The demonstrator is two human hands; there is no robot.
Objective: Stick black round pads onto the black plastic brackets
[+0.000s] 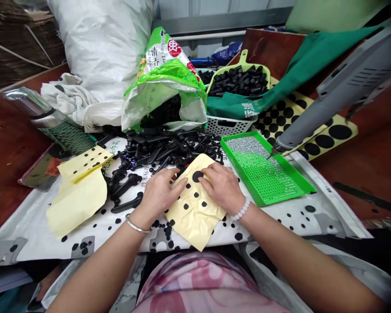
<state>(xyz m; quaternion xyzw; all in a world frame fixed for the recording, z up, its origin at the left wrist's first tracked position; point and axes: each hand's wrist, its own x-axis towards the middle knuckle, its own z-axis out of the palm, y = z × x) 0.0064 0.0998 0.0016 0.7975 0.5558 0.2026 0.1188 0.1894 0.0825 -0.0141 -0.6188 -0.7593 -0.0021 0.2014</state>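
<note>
A creased yellow backing sheet with black round stickers lies over the near edge of the table, between my two hands. My left hand is at the sheet's left edge, its thumb laid on the paper and its fingers curled. From the other side my right hand holds the upper right part, thumb and fingertip at the rim of the largest black sticker. Several smaller black dots sit below that one. Just beyond the sheet is a pile of black plastic handle-like parts.
At right a green tray holds small metal pieces, with a grey power tool reaching over it. More yellow sticker sheets lie left, near a metal flask. Behind stand an open green bag and a yellow-green scoop of black parts.
</note>
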